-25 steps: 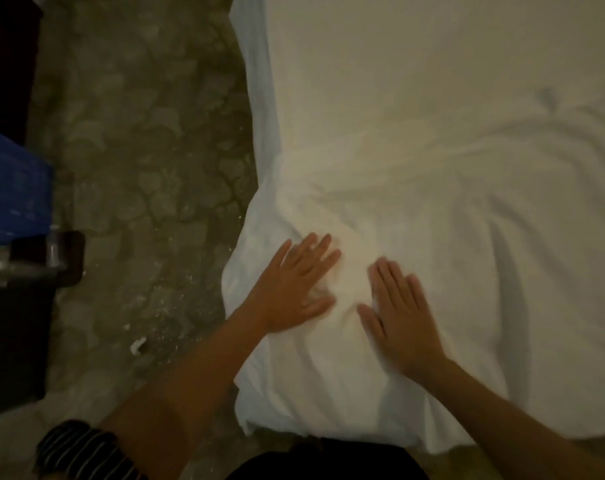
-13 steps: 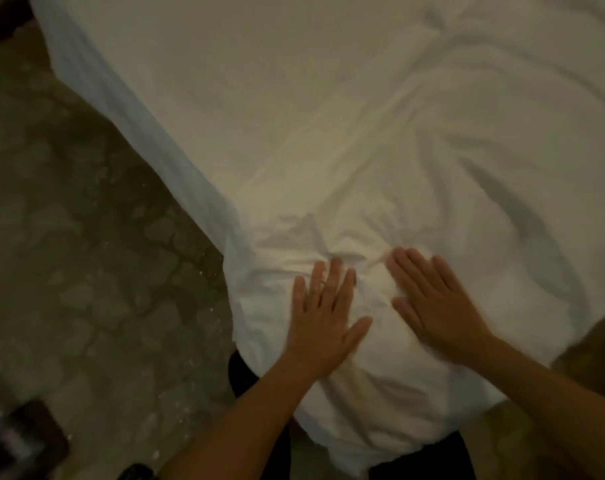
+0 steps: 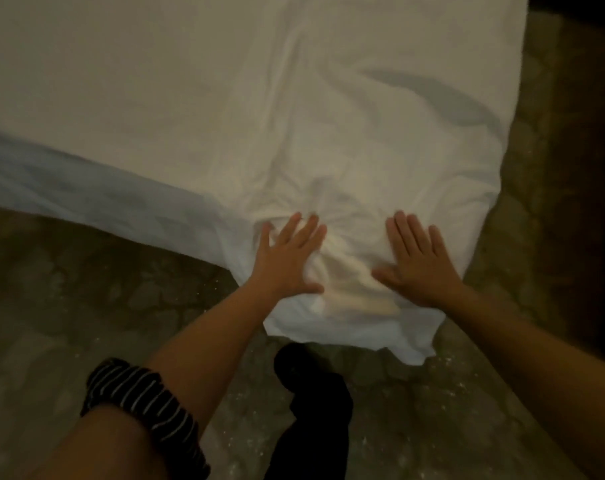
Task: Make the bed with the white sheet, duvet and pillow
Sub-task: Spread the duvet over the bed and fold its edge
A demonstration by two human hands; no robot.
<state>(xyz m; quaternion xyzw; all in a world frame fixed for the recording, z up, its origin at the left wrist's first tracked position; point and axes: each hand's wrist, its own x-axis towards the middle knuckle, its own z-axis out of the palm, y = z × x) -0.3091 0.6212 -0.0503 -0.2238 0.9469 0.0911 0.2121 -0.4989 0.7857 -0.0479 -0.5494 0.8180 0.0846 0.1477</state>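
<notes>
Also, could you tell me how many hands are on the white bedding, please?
2. The left hand lies flat on the white bedding near its left corner; the right hand lies flat beside it, toward the right edge. None appears hidden.

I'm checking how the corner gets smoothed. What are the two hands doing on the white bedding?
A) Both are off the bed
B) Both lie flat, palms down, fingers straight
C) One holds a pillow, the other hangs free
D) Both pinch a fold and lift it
B: the left hand and the right hand both lie palm down with straight fingers on the wrinkled white bedding near the bed's corner, holding nothing.
</notes>
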